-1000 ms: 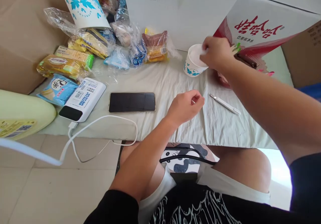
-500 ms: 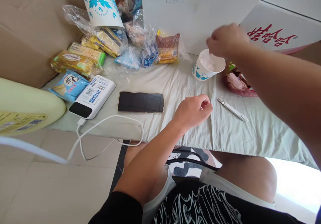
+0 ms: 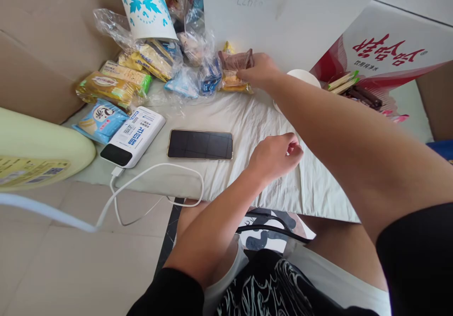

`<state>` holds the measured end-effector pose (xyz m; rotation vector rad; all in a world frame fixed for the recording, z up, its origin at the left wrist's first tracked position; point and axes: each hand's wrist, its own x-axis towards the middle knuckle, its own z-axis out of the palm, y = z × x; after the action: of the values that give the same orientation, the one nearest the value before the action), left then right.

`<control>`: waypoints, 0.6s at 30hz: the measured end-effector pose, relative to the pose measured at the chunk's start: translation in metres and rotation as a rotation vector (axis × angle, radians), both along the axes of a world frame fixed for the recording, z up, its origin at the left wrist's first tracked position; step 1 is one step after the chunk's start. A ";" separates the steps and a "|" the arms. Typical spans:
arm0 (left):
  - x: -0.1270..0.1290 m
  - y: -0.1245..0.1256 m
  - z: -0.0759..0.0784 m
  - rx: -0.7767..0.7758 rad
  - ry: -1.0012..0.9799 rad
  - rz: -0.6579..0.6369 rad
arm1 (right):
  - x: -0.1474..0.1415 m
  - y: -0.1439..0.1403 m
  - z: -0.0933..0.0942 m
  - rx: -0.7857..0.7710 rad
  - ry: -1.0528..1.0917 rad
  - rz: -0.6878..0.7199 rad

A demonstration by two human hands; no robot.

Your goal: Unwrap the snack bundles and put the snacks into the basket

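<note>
Brown and yellow in its clear wrapper, the small packaged cake [image 3: 233, 70] lies at the far side of the cloth-covered table [image 3: 230, 113], at the right end of a heap of snack packets, just in front of a white cardboard panel [image 3: 283, 19]. Our right hand [image 3: 260, 70] reaches across to it, fingers [image 3: 244, 74] bent down onto the wrapper's right end; we see them touching it, but we cannot tell whether they have closed around it. Our right forearm runs diagonally over the table and hides most of a white paper cup [image 3: 304, 76], of which only the rim shows just right of the hand.

Our left hand [image 3: 276, 155] rests near the table's front edge, curled loosely into a half fist with the thumb against the fingertips; whether anything sits inside it is hidden from us.

To its left lies a black smartphone [image 3: 200, 144], screen up and dark, flat on the cloth. Further left sits a white power bank with blue print [image 3: 133, 136], a white cable [image 3: 155, 184] looping from it over the table edge. Behind these, green, yellow and blue snack packets [image 3: 109, 87] spread beneath an upturned white paper cup with blue leaf print [image 3: 146, 12]. At the right stands a red and white carton [image 3: 382, 56].
</note>
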<state>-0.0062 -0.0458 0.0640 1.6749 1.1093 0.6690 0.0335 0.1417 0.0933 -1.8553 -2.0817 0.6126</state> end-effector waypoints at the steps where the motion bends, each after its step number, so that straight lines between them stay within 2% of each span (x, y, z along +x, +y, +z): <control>1: 0.000 0.000 0.001 -0.003 -0.002 0.005 | 0.002 -0.004 -0.002 0.029 -0.012 0.017; 6: 0.001 -0.002 0.000 0.001 -0.011 0.023 | 0.016 -0.024 -0.014 0.203 -0.073 0.083; 9: 0.004 -0.004 -0.002 0.013 0.017 0.022 | 0.021 -0.035 -0.015 0.275 -0.061 0.144; 11: 0.004 -0.005 -0.003 0.016 0.041 0.031 | 0.024 -0.045 -0.007 0.265 -0.035 0.133; 14: 0.003 -0.005 -0.005 0.008 0.067 0.055 | 0.038 -0.064 0.013 0.258 0.020 0.034; 16: 0.002 -0.002 -0.007 -0.018 0.053 0.080 | 0.058 -0.080 0.024 0.326 0.145 -0.042; 18: 0.001 0.004 -0.010 -0.101 -0.045 0.135 | 0.086 -0.102 0.026 0.390 0.330 -0.090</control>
<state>-0.0055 -0.0416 0.0543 1.5027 1.2122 0.7212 0.1191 0.0394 0.1196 -1.5036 -1.7459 0.4187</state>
